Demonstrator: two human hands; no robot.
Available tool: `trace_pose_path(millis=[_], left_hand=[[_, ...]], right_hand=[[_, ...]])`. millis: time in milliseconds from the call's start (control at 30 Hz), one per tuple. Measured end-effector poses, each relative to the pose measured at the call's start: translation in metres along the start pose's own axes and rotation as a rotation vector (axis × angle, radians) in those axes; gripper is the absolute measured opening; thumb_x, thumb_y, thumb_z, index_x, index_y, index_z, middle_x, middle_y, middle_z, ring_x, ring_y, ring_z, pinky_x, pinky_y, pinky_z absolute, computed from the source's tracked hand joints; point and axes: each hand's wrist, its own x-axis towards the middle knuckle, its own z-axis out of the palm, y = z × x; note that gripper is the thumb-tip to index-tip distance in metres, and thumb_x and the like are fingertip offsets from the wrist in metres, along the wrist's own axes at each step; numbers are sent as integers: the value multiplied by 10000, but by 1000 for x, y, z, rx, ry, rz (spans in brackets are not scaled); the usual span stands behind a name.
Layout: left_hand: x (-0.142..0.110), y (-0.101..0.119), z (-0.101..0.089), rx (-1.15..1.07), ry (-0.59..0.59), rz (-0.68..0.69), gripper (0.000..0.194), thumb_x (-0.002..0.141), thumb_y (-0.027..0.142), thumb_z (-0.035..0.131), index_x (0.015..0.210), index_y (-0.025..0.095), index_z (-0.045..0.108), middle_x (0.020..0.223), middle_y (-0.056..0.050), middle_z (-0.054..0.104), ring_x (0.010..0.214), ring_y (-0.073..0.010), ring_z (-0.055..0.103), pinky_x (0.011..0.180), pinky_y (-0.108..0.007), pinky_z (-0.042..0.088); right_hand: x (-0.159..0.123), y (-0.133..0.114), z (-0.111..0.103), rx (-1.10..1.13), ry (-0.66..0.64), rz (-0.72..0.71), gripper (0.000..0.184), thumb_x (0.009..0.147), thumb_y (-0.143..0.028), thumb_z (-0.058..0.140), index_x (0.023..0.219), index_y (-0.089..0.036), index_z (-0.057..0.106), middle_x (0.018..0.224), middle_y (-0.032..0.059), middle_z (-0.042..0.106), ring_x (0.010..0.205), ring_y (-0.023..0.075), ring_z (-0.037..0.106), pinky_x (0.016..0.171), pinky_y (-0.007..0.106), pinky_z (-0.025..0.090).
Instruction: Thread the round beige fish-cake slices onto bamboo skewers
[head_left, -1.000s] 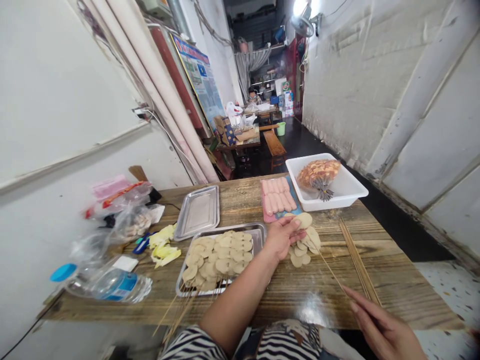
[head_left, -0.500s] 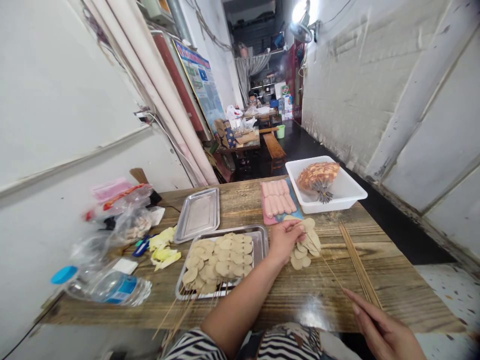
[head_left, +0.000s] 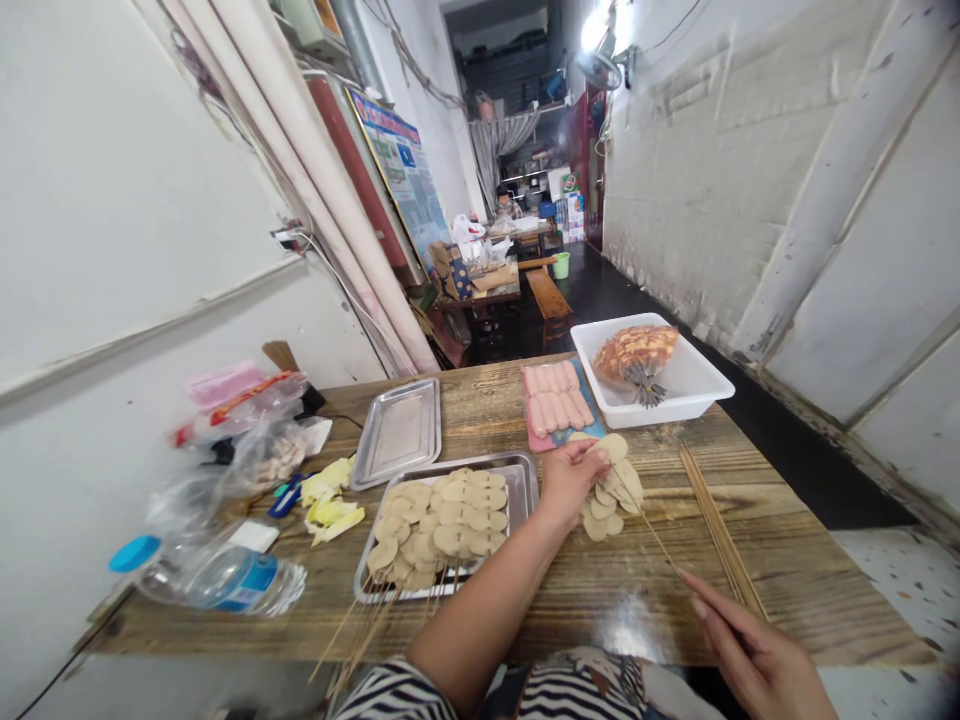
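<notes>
My left hand (head_left: 564, 487) pinches a thin, round beige slice (head_left: 613, 447) that looks like potato, above a loose pile of such slices (head_left: 602, 518). In my right hand (head_left: 761, 645) is the near end of a bamboo skewer (head_left: 654, 534). The skewer slants up to the slice at my left fingertips; its tip is hidden there. Left of my forearm, a metal tray (head_left: 525, 482) carries overlapping rows of skewered slices (head_left: 450, 515), their sticks poking out over the near edge. Bare bamboo skewers (head_left: 718, 530) lie on the table just beyond my right hand.
Pink sausages (head_left: 556, 400) lie on a board behind the pile. Beside them stands a white tub (head_left: 701, 380) with a bagged reddish food. A second metal tray (head_left: 397, 432), yellow-green leaves (head_left: 330, 500), plastic bags and a water bottle (head_left: 244, 582) occupy the left side. A person sits far back.
My right hand has shifted slightly left and up towards the left hand, bringing the skewer along. My left hand stays nearly in place on the slice.
</notes>
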Motion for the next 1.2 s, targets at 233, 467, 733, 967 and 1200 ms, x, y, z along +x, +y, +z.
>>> trace_pose_path(millis=[233, 467, 733, 967, 1200], left_hand=[[-4, 7, 3, -44, 1, -21, 352, 529, 270, 752, 821, 103, 648, 740, -48, 661, 637, -123, 596, 732, -303, 478], [-2, 9, 1, -108, -14, -105, 336, 531, 222, 759, 817, 104, 628, 804, -67, 663, 663, -140, 620, 731, -313, 492], [-3, 15, 2, -144, -46, -186, 300, 618, 189, 711, 881, 99, 599, 824, -90, 661, 680, -154, 639, 692, -282, 504], [-8, 20, 4, -142, -113, -183, 307, 603, 166, 720, 884, 94, 620, 884, -110, 660, 747, -153, 635, 738, -280, 503], [-12, 22, 8, -114, -110, -189, 263, 593, 154, 719, 831, 84, 632, 813, -103, 668, 712, -160, 639, 706, -277, 511]], right_hand=[[1, 6, 8, 48, 20, 38, 358, 822, -311, 494, 1142, -205, 615, 1151, 49, 628, 1037, 181, 589, 892, 251, 432], [2, 0, 13, 183, 73, 131, 331, 780, -326, 540, 1076, -239, 660, 1119, 31, 649, 1034, 213, 590, 930, 301, 414], [7, 1, 15, 395, 81, 338, 341, 730, -393, 603, 1025, -245, 687, 1087, 40, 668, 1042, 229, 574, 909, 284, 423], [7, -10, 24, 811, 179, 563, 386, 650, -442, 694, 959, -211, 692, 618, -22, 633, 482, 82, 531, 388, 124, 388], [8, -16, 22, 1000, 124, 638, 366, 629, -411, 731, 949, -239, 688, 628, -45, 589, 480, 56, 470, 402, 114, 350]])
